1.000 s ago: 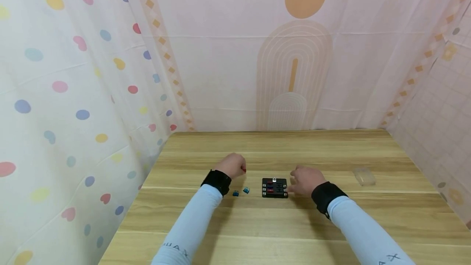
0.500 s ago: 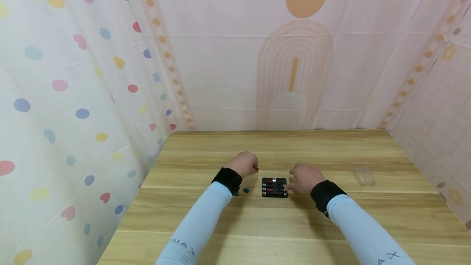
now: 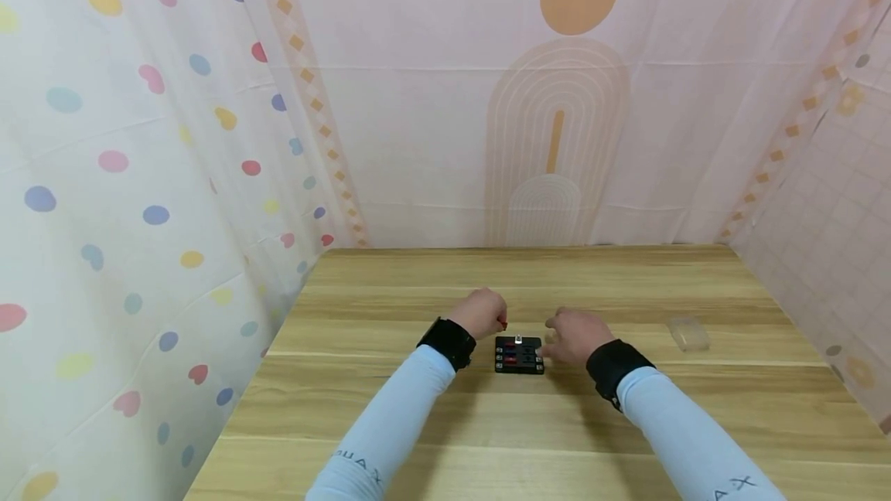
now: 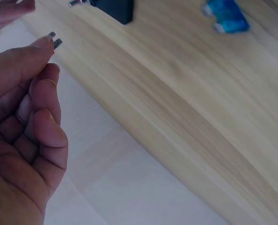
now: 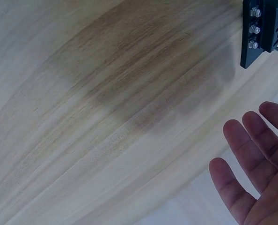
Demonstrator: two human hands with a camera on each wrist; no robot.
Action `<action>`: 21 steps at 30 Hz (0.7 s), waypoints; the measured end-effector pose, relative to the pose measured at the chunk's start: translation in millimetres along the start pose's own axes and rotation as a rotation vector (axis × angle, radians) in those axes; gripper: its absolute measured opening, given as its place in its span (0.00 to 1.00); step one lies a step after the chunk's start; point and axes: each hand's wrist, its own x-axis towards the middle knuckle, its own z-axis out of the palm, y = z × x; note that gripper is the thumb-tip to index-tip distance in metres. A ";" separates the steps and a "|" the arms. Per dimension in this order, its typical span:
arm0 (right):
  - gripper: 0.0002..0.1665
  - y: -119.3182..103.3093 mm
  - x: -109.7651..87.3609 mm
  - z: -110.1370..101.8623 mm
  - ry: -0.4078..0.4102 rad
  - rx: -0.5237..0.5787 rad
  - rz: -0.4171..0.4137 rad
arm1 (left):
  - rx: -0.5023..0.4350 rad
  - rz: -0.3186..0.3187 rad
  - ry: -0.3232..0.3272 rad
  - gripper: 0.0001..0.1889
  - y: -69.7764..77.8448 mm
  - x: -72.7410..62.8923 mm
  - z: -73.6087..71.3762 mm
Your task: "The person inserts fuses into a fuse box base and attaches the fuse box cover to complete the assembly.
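Thumb and index finger of my left hand (image 3: 480,312) pinch a small red blade fuse (image 3: 504,325); its two metal prongs (image 4: 58,43) stick out past the fingertips in the left wrist view. This hand is just behind and left of a black fuse block (image 3: 519,368), which lies on the table with red fuses seated in its left column. At the block's right edge is my right hand (image 3: 578,335), its loosely extended fingers (image 5: 242,140) holding nothing. Two blue blade fuses (image 4: 227,15) lie on the wood in the left wrist view; my left arm hides them in the head view.
A clear plastic cover (image 3: 689,334) lies on the right of the wooden table (image 3: 522,431). Patterned curtains (image 3: 418,138) hang behind the far edge and along both sides.
My left hand has moved right with the red fuse, up to the block's back left corner, and its wrist now covers the blue fuses. My right hand has hardly moved.
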 end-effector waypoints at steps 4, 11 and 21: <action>0.31 -0.3 2.1 -1.0 0.005 0.017 0.001 | 0.001 0.007 -0.014 0.04 5.6 4.1 3.2; 0.30 -1.2 4.8 -4.1 0.003 0.041 0.001 | 0.022 0.042 -0.021 0.04 14.6 8.5 7.3; 0.27 -4.3 5.8 -6.5 0.030 0.053 -0.036 | 0.069 0.113 -0.002 0.03 24.6 12.3 9.4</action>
